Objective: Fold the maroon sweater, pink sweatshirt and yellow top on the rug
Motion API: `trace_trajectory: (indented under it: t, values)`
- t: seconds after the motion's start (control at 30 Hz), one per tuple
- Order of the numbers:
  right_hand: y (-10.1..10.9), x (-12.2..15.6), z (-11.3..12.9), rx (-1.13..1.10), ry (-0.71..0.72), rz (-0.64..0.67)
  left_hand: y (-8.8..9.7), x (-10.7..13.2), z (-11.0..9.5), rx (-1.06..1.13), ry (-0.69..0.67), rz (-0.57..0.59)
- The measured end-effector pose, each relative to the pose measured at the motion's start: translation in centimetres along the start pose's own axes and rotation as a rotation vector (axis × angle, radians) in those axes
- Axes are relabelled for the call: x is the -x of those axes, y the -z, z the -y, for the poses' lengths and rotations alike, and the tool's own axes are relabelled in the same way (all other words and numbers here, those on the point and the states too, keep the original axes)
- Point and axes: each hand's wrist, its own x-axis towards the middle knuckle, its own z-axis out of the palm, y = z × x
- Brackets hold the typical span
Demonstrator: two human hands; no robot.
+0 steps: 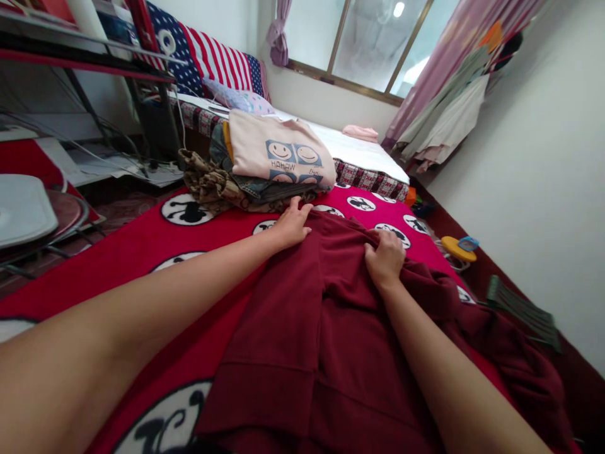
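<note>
A maroon sweatshirt (350, 359) lies spread on the red blanket, its left side folded inward and a loose sleeve (510, 347) trailing to the right. At its far left corner rests my left hand (292, 227), fingers apart on the cloth edge. My right hand (386, 257) has its fingers curled over the far edge of the sweatshirt, gripping the fabric. Just beyond my left hand sits a stack of folded clothes, with a pale pink shirt (278, 145) with smiley prints on top, jeans (283, 188) below and brown patterned clothing (203, 183) at the left.
The red blanket (132, 252) with white-and-black round prints covers the surface under the clothes. Behind it stands a bed (321, 135) by the window. A desk (85, 60) and a stool (23, 208) are at left; a yellow stool (458, 249) and green folding seat (524, 309) are at right.
</note>
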Motion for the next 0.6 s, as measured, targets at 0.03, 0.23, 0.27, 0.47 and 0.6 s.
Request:
trace_trajectory:
  t: [0.03,0.23,0.27,0.47,0.6]
  values:
    - [0.6,0.5,0.8,-0.072,0.095,0.007,0.3,1.0,-0.1,0.002,-0.058,0.020]
    - [7.2,6.5,6.3,-0.509,0.572,0.433,6.4,9.6,-0.9,0.140,-0.324,0.212]
    - [8.2,7.8,6.9,-0.508,0.632,0.505,7.7,11.1,-1.1,0.175,-0.336,0.320]
    - [9.8,12.8,7.9,-0.345,0.864,0.576,11.9,18.2,-2.7,0.083,-0.366,0.689]
    - [9.9,13.1,8.7,-0.364,0.808,0.507,11.9,19.4,-3.8,-0.095,-0.414,0.675]
